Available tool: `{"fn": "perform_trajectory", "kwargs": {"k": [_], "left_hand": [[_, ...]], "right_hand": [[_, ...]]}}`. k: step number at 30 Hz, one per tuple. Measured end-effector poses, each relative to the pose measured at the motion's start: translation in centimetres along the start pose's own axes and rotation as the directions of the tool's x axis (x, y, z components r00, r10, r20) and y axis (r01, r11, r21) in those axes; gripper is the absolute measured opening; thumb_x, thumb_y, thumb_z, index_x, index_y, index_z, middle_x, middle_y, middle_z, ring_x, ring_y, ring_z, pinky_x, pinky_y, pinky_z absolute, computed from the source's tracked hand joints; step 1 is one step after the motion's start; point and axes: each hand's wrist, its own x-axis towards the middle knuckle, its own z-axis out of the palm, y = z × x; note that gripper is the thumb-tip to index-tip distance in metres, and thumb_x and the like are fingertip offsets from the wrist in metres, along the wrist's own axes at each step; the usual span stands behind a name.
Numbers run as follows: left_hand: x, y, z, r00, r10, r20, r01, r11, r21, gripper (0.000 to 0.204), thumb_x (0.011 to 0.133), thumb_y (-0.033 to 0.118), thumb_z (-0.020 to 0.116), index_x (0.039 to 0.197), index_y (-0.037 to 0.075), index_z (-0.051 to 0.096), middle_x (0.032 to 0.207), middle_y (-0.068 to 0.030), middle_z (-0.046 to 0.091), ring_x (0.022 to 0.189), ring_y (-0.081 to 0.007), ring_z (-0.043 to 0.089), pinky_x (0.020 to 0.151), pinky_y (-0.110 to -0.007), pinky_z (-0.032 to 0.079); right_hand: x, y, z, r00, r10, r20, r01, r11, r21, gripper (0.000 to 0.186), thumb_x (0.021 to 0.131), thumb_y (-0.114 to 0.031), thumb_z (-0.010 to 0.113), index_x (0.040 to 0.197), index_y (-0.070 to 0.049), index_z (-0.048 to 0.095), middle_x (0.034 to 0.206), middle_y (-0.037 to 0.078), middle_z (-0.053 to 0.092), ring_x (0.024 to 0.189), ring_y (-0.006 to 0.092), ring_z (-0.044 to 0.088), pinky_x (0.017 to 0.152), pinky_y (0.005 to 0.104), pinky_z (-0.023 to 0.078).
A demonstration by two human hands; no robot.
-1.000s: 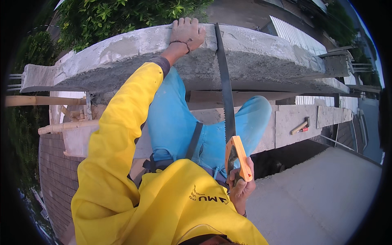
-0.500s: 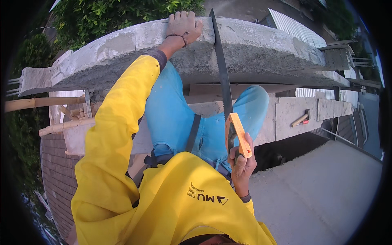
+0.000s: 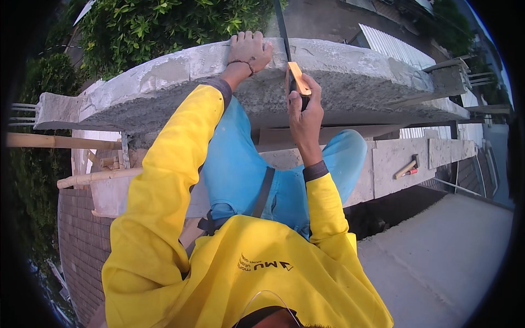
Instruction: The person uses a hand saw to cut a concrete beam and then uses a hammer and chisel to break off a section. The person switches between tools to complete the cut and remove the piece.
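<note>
My right hand [image 3: 306, 112] is wrapped round the orange-and-black handle of a handsaw [image 3: 283, 33], close to the near side of a rough grey concrete slab [image 3: 350, 68]. The dark blade crosses the slab's top edge and points away past its far side, where its tip leaves the picture. To the left of the blade, my left hand [image 3: 249, 52] lies flat over the slab's top, palm down, fingers stretched over the far edge. That hand holds nothing and stays apart from the saw.
A hammer [image 3: 407, 167] with a wooden handle and a red-handled tool lie on the concrete ledge [image 3: 388, 164] at right. Bamboo poles [image 3: 98, 177] stick in from the left. Leafy shrubs [image 3: 164, 27] grow beyond the slab. A dark gap [image 3: 391, 213] runs below the ledge.
My right hand has moved forward with the saw, bringing the handle up near the slab and sliding the blade farther over it. My left hand keeps its place on the slab.
</note>
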Motion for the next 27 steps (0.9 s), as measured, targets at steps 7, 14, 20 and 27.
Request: {"fn": "perform_trajectory", "kwargs": {"k": [7,14,20,27], "left_hand": [[0.0,-0.2,0.1,0.999,0.01,0.038,-0.009,1.0,-0.019,0.049,0.099,0.045,0.053,0.12,0.004,0.068,0.123,-0.0196,0.068,0.12,-0.0355,0.061,0.105,-0.051,0.042],[-0.2,-0.2,0.5,1.0,0.019,-0.015,-0.019,1.0,-0.01,0.048,0.098,0.045,0.054,0.119,0.004,0.069,0.121,-0.0204,0.069,0.118,-0.0358,0.062,0.106,-0.05,0.042],[0.0,-0.3,0.1,0.999,0.021,0.04,-0.023,0.999,0.038,0.048,0.102,0.047,0.052,0.122,0.006,0.067,0.123,-0.0187,0.069,0.122,-0.035,0.061,0.107,-0.05,0.042],[-0.1,-0.4,0.8,0.999,0.036,-0.041,-0.036,0.999,-0.005,0.048,0.099,0.045,0.052,0.117,0.003,0.07,0.122,-0.0211,0.069,0.12,-0.0365,0.062,0.105,-0.051,0.042]], "right_hand": [[-7.4,-8.1,-6.1,0.974,0.22,0.06,-0.209,0.967,-0.143,0.036,0.113,-0.037,0.057,0.131,-0.006,0.058,0.114,0.018,0.071,0.093,0.0269,0.074,0.079,0.0347,0.057],[-11.5,-11.6,-9.1,0.991,0.13,0.028,-0.124,0.979,-0.162,0.04,0.113,-0.041,0.054,0.134,-0.007,0.051,0.115,0.014,0.068,0.092,0.015,0.07,0.074,0.022,0.055],[-1.9,0.2,-0.2,0.99,0.142,-0.005,-0.142,0.989,-0.027,0.028,0.112,-0.027,0.061,0.131,-0.006,0.056,0.11,0.015,0.068,0.092,0.0252,0.071,0.081,0.0342,0.056],[-16.6,-13.6,-12.7,0.919,0.393,0.035,-0.391,0.919,-0.047,0.036,0.111,-0.034,0.06,0.128,-0.002,0.055,0.127,0.02,0.069,0.107,0.0233,0.072,0.095,0.0354,0.055]]}}
